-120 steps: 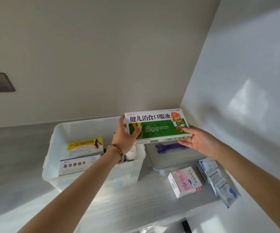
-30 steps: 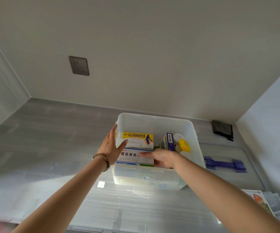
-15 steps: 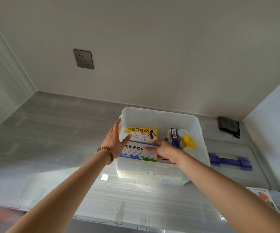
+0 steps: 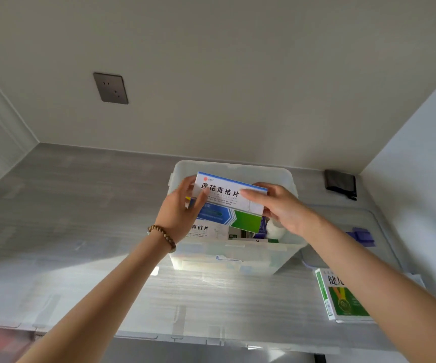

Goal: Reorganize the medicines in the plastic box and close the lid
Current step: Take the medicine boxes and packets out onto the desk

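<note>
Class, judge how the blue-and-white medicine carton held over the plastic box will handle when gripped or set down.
The medicine carton is probably stiff: its edges look straight though the left hand and right hand pinch its ends. Likely light, since pinches alone carry it. Flat faces suggest no rolling.

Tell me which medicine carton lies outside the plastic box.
The green-and-white carton, lying right of the plastic box. The left hand and right hand hold the blue-edged white carton over the box.
</note>
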